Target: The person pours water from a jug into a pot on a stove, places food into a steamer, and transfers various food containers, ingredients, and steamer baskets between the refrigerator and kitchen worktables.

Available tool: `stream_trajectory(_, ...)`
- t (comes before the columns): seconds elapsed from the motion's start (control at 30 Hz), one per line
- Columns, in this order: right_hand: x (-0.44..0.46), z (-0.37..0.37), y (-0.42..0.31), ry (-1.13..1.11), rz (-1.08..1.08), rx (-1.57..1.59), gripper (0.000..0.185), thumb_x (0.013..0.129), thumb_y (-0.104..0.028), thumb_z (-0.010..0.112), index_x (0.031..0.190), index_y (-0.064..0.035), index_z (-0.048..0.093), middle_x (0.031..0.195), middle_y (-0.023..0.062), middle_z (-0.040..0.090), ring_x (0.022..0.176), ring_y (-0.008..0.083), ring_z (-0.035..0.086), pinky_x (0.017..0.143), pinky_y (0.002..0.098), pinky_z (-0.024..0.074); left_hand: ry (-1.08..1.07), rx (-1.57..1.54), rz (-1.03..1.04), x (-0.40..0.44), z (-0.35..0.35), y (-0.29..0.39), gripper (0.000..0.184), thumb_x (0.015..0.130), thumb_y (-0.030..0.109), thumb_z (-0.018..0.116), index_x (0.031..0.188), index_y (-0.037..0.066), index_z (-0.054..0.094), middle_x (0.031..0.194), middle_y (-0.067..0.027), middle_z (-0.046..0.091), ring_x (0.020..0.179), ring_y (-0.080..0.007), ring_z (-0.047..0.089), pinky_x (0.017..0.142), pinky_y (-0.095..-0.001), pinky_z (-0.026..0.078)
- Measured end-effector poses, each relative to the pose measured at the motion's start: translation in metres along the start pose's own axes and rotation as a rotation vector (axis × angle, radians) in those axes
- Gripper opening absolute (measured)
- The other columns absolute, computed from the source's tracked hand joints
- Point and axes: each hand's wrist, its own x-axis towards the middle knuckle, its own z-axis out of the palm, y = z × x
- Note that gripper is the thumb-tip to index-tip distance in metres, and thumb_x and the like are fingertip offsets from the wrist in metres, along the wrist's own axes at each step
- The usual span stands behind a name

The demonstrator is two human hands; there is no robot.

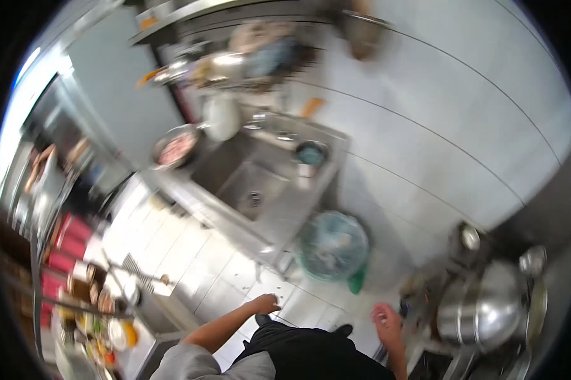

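How far the grips of the left hand [264,304] and the motion-blurred right hand [387,320] are opened, or whether anything is held, cannot be told, while ahead, between them, a round green plastic bin [323,274] is seen, its bagged contents [335,244] indistinct.

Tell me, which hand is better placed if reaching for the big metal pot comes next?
Probably the right hand: it is on the same side as the metal pot and looks nearer. The left hand is farther across, away from it.
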Motion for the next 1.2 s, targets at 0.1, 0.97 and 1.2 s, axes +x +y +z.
stream_trajectory(0.1, 0.036, 0.131, -0.044, -0.481, -0.138, -0.020, 0.033, 0.088, -0.017, 0.073, 0.117, -0.0032, 0.065, 0.106, 0.0129, 0.071, 0.094, 0.0233, 0.071, 0.079, 0.0346, 0.0569, 0.176, -0.316, -0.391, -0.123, -0.014, -0.113, 0.046, 0.086, 0.045, 0.067, 0.087, 0.000, 0.072, 0.095, -0.0245, 0.070, 0.092, -0.0437, 0.067, 0.082, -0.0503, 0.053)
stream_trajectory(0.97, 0.325, 0.734, -0.426, -1.124, -0.582, -0.313, 0.036, 0.090, -0.028, 0.073, 0.113, -0.0006, 0.068, 0.099, 0.0140, 0.073, 0.089, 0.0198, 0.070, 0.080, 0.0338, 0.0544, 0.517, -0.840, -0.772, -0.278, -0.215, -0.505, 0.042, 0.092, 0.041, 0.064, 0.090, -0.001, 0.072, 0.076, -0.0141, 0.072, 0.063, -0.0277, 0.069, 0.063, -0.0418, 0.057)
stream_trajectory(1.2, 0.311, 0.937, -0.578, -1.529, -0.745, -0.230, 0.042, 0.095, -0.032, 0.069, 0.121, 0.0001, 0.063, 0.109, 0.0159, 0.071, 0.103, 0.0243, 0.069, 0.086, 0.0357, 0.0550, 0.562, -0.900, -0.797, -0.301, -0.248, -0.595, 0.048, 0.088, 0.045, 0.069, 0.107, 0.000, 0.073, 0.090, -0.0180, 0.074, 0.077, -0.0323, 0.072, 0.075, -0.0427, 0.057)
